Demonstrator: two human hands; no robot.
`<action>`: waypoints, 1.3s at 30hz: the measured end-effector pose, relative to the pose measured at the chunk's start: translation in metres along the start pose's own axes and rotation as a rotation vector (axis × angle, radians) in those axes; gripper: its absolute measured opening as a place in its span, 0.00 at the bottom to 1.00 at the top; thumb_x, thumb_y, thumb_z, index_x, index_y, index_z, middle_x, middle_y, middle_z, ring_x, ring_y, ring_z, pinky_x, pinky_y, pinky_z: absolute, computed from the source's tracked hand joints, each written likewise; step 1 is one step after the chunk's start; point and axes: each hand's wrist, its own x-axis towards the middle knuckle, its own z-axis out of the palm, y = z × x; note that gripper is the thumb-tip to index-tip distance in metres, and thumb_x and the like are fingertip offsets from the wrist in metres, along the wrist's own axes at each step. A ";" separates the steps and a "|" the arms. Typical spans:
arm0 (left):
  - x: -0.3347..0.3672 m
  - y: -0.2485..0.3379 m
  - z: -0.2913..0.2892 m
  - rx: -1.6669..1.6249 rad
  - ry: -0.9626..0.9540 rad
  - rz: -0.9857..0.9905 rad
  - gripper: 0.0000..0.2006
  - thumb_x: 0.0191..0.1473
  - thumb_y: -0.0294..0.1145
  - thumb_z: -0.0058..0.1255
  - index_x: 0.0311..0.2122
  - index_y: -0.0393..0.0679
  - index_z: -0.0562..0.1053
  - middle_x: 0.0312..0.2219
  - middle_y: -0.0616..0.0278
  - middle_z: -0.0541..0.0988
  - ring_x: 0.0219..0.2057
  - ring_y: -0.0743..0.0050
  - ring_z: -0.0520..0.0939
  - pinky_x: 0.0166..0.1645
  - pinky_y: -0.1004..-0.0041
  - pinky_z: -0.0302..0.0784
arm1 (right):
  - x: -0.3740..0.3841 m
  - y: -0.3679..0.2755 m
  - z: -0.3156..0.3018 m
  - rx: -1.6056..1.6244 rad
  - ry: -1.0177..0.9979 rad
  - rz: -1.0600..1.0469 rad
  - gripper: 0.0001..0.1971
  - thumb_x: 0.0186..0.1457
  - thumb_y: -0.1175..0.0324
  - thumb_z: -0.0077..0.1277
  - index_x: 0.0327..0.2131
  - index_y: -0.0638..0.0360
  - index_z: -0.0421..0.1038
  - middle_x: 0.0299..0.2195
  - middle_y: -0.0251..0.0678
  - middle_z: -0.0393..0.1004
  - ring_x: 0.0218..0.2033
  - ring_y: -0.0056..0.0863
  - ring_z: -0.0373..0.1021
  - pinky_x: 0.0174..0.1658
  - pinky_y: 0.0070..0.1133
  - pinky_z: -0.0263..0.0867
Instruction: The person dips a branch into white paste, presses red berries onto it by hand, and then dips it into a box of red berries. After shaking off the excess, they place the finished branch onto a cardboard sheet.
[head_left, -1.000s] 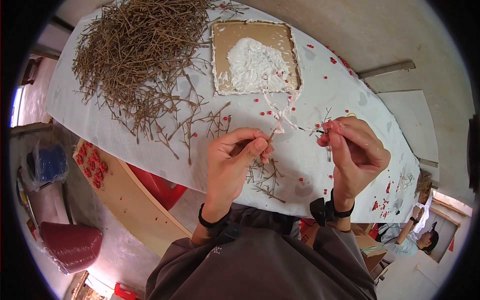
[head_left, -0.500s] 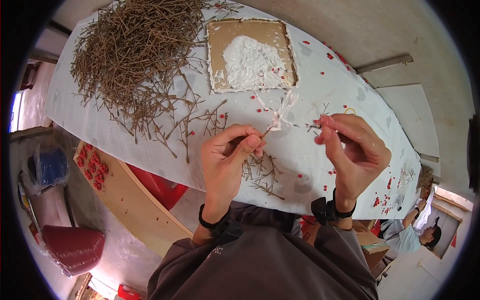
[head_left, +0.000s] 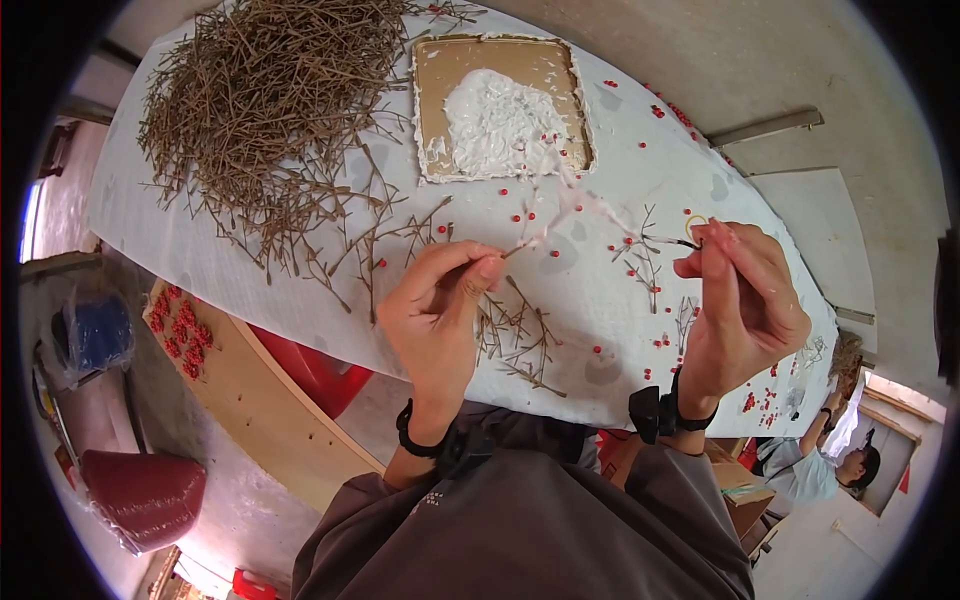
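Observation:
My left hand (head_left: 430,320) pinches the brown stem of a small branching twig (head_left: 565,207) between thumb and fingers. White paste coats the twig's forks, which spread above the table. A thin dark stick with a whitish end (head_left: 674,241) is held in the fingertips of my right hand (head_left: 745,300); its exact kind is unclear. The stick's end points at the twig's right side. Beyond the twig lies a square gold tray (head_left: 440,60), with thick white paste (head_left: 490,120) on it. Loose brown twigs (head_left: 525,340) rest beside my left hand.
A large heap of brown twigs (head_left: 270,110) covers the table's far left. Red berries (head_left: 597,349) are scattered over the white tablecloth (head_left: 300,300). More berries (head_left: 185,335) lie on a wooden board (head_left: 270,410) at left, by a red stool (head_left: 315,372). Another person (head_left: 815,465) is at far right.
My hands have drawn apart, the right moving rightward with the stick and the left slightly left. The stick's end has come away from the coated twig, whose forks are now spread wider.

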 end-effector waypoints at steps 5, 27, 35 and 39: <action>-0.001 0.009 0.000 0.196 0.087 0.156 0.06 0.51 0.19 0.57 0.35 0.29 0.76 0.31 0.56 0.78 0.26 0.76 0.78 0.32 0.80 0.75 | -0.009 0.006 0.005 0.149 0.023 0.013 0.11 0.45 0.90 0.53 0.34 0.73 0.76 0.30 0.50 0.76 0.27 0.29 0.74 0.27 0.20 0.74; -0.005 0.022 -0.002 0.565 0.186 0.419 0.08 0.44 0.18 0.64 0.33 0.32 0.79 0.30 0.58 0.80 0.24 0.82 0.79 0.24 0.88 0.67 | -0.006 0.016 0.008 0.012 0.091 0.148 0.08 0.48 0.86 0.54 0.35 0.74 0.76 0.32 0.49 0.77 0.29 0.29 0.74 0.31 0.22 0.76; 0.000 0.013 -0.013 0.241 0.250 0.200 0.06 0.50 0.20 0.59 0.34 0.31 0.78 0.30 0.58 0.79 0.24 0.81 0.76 0.24 0.84 0.66 | 0.009 0.107 0.018 -0.027 0.061 0.354 0.09 0.55 0.76 0.53 0.39 0.69 0.77 0.36 0.41 0.78 0.33 0.23 0.75 0.39 0.20 0.73; 0.005 0.002 -0.026 -0.307 0.140 -0.077 0.07 0.55 0.24 0.55 0.37 0.31 0.76 0.30 0.57 0.79 0.28 0.78 0.76 0.30 0.83 0.70 | 0.003 0.123 0.029 -0.172 -0.123 0.377 0.08 0.54 0.76 0.55 0.38 0.66 0.78 0.34 0.37 0.79 0.31 0.21 0.74 0.35 0.18 0.72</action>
